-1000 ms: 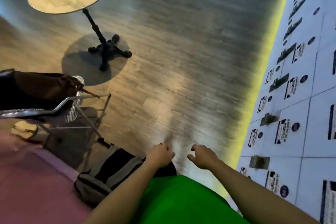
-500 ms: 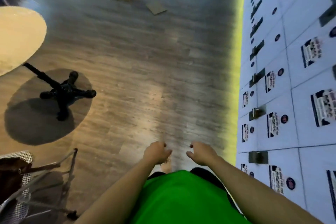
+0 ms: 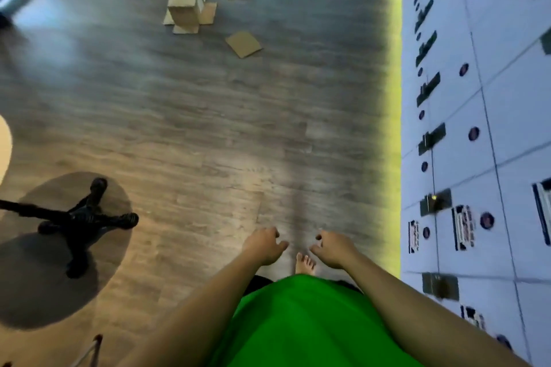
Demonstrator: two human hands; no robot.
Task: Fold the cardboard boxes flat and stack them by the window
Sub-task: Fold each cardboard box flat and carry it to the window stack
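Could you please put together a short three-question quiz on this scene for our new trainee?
1. True or false: the left hand holds a box.
2. The flat cardboard piece lies where? A) on the table B) on the floor C) against the lockers
3. Fill in: the upright box stands with its flaps ____.

Key: 1 false, both it and the right hand are empty; 2 B; 3 open.

Matt brown cardboard boxes [image 3: 182, 7] are lying on the grey-brown wood-grain plank floor [image 3: 208, 128], which is showing a soft sheen.
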